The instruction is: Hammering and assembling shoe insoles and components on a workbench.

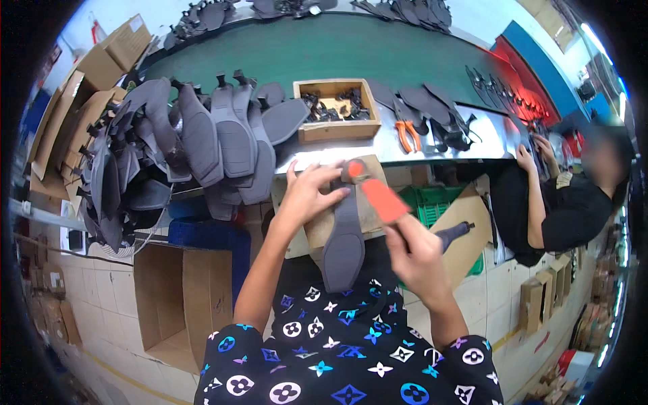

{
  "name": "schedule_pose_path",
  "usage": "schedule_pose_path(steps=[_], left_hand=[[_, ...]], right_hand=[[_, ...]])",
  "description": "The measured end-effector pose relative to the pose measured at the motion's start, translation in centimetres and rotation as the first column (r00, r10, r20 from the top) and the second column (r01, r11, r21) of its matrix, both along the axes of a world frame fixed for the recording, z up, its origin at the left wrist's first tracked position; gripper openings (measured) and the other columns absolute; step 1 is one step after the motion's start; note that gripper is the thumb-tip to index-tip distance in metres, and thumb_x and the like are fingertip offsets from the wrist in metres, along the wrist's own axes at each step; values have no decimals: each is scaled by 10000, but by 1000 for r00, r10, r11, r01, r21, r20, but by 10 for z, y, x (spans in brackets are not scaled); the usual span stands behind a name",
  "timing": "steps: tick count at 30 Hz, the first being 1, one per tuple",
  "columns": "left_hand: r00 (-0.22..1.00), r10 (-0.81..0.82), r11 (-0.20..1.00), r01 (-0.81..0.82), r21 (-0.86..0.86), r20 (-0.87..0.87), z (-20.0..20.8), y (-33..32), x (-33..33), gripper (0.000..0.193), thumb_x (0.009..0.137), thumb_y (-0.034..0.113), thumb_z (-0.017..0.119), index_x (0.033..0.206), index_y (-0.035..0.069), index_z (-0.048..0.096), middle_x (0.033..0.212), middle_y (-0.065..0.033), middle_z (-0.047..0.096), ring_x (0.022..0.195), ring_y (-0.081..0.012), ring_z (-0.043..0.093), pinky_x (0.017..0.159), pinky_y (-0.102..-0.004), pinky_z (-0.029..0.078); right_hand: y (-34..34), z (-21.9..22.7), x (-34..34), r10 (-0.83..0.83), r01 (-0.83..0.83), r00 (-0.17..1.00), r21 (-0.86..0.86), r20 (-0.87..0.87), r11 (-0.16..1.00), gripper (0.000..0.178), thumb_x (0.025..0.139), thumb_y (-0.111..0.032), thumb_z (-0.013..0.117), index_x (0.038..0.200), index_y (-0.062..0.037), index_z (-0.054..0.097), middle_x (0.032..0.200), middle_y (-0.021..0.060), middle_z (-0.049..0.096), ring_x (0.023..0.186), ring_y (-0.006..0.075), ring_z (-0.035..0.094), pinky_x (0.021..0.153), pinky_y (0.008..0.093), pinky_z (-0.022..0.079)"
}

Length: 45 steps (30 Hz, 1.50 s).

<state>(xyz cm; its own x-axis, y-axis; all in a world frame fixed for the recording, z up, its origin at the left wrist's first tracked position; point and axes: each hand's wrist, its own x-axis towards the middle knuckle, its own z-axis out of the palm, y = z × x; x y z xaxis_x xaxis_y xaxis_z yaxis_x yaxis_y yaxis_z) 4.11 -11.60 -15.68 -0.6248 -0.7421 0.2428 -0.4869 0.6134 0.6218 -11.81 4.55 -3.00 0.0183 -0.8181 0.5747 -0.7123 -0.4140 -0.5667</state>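
Note:
My left hand (307,194) presses down on the top end of a dark grey shoe sole piece (343,244) that lies lengthwise on a wooden block (373,174) in front of me. My right hand (413,251) grips a tool with an orange-red flat handle (382,200); its round tip (355,169) rests at the upper end of the sole, right by my left fingers. The sole's lower end hangs over my lap.
A heap of grey sole pieces (175,145) covers the bench at left. A wooden tray (336,128) of small dark parts and orange pliers (407,135) lie by the green conveyor belt (324,50). Another person (560,202) works at right. An open cardboard box (179,297) stands below.

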Motion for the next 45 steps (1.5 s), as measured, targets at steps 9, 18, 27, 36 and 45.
schedule_pose_path(steps=[9, 18, 27, 36, 45], left_hand=[[801, -210, 748, 500, 436, -560, 81, 83, 29, 186, 925, 144, 649, 948, -35, 696, 833, -107, 653, 763, -201, 639, 702, -298, 482], [815, 42, 226, 556, 800, -578, 122, 130, 37, 271, 997, 196, 555, 994, -42, 682, 1025, -93, 652, 955, -182, 617, 845, -283, 463], [714, -54, 76, 700, 710, -698, 120, 143, 34, 370, 1068, 210, 453, 1298, -71, 523, 1127, -133, 627, 1091, -211, 603, 978, -318, 463], [644, -27, 51, 765, 642, -765, 114, 147, 34, 345, 1042, 168, 506, 1290, -69, 542, 1123, -116, 625, 1085, -184, 587, 954, -310, 455], [780, 130, 17, 616, 787, -613, 123, 148, 29, 444, 978, 307, 520, 1254, -41, 521, 1121, -120, 610, 1085, -209, 574, 990, -348, 428]], right_hand=[[-39, -53, -59, 53, 4, 923, 147, -382, 989, 444, 890, -47, 667, 1326, -51, 589, 968, 147, 650, 782, 308, 644, 683, 390, 514], [6, -52, -8, 310, -782, 277, 25, 909, 623, 432, 971, -366, 622, 1130, 36, 632, 1157, 180, 630, 959, 203, 638, 760, 302, 540], [23, -27, 13, 143, -784, 158, 36, 977, 620, 555, 955, -562, 553, 929, -14, 633, 975, 143, 601, 929, 230, 573, 836, 351, 480], [21, -22, 20, 175, -739, 150, -7, 973, 673, 581, 959, -592, 511, 839, -40, 649, 864, 114, 636, 896, 264, 565, 854, 415, 463], [21, -27, 3, 322, -680, 401, 43, 858, 732, 369, 949, -353, 640, 1013, 8, 683, 973, 186, 712, 1060, 365, 643, 1015, 491, 389]])
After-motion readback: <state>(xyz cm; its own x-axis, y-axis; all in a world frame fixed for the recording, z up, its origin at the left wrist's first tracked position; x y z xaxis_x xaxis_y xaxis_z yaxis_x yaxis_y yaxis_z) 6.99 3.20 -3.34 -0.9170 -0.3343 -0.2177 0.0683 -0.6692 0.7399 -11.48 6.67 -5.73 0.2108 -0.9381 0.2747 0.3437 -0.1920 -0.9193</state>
